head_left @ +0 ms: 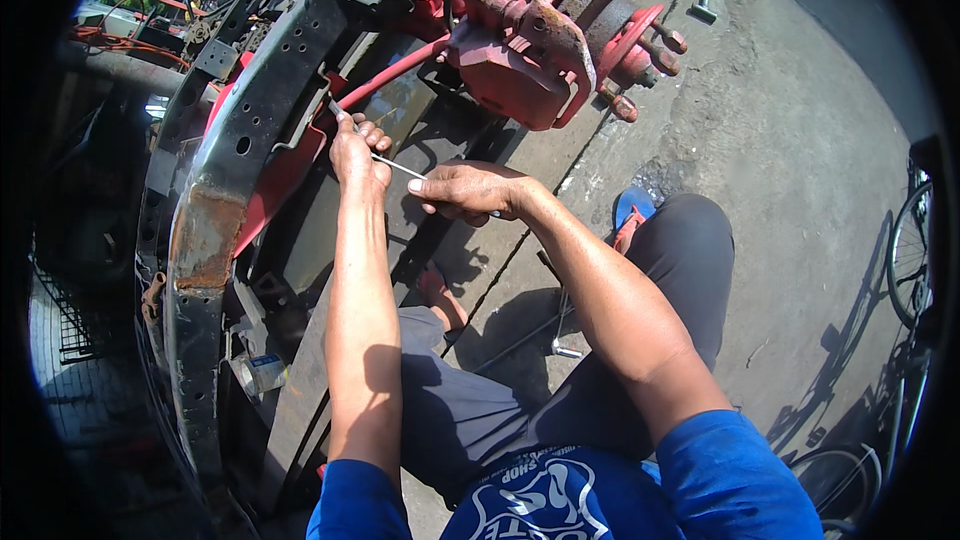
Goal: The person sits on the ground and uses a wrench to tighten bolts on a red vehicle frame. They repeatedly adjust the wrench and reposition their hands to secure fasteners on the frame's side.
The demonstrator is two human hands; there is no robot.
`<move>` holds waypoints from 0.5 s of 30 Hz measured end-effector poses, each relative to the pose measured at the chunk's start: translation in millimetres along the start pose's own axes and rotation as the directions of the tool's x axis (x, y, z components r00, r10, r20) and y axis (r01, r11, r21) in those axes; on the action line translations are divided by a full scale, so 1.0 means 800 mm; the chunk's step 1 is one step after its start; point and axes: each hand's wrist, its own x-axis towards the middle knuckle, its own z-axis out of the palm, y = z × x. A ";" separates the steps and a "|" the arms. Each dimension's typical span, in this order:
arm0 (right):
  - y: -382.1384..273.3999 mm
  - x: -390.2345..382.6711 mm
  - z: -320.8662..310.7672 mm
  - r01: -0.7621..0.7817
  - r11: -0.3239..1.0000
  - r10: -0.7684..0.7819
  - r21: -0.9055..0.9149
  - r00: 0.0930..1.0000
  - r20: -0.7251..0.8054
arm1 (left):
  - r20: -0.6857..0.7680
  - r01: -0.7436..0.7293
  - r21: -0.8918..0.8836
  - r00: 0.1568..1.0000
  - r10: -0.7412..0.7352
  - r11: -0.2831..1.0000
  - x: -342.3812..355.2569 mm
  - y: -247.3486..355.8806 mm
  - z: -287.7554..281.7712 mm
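Note:
A long thin metal tool (398,165), apparently a wrench or rod, runs diagonally up to a small bracket (316,121) on the black steel frame rail (270,86). My left hand (360,147) is closed on the tool near its upper end, just below the bracket; its tip is too small to make out clearly. My right hand (464,189) grips the lower part of the same tool, palm mostly hidden. Above my hands a red rod (390,71) leads to a red wheel hub assembly (520,80) with rust on it.
A metal tool (705,0) lies on the concrete at upper right, another (565,350) between my legs. A can (264,372) sits beside the rail at lower left. Bicycle wheels (900,250) stand at the right edge. My feet in sandals (633,210) rest on the ground.

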 end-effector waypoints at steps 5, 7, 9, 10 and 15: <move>0.001 0.000 -0.013 0.024 0.996 -0.026 -0.085 0.999 -0.024 | 0.009 -0.005 -0.016 1.000 0.005 1.000 0.001 -0.004 0.009; 0.002 0.006 -0.014 0.049 0.995 -0.047 -0.082 0.999 0.016 | 0.021 -0.017 0.001 1.000 0.017 1.000 0.001 0.001 0.010; 0.002 0.010 -0.017 0.054 0.995 -0.051 -0.079 0.998 0.044 | 0.016 -0.045 0.015 0.999 0.045 0.999 0.001 0.004 0.011; 0.001 0.011 -0.019 0.052 0.994 -0.051 -0.091 0.998 0.022 | 0.020 -0.039 0.020 0.999 0.039 0.999 0.002 0.004 0.013; -0.006 0.014 -0.002 0.060 0.998 -0.059 -0.014 0.998 0.010 | -0.001 -0.035 0.042 0.999 0.035 0.999 0.003 0.011 0.010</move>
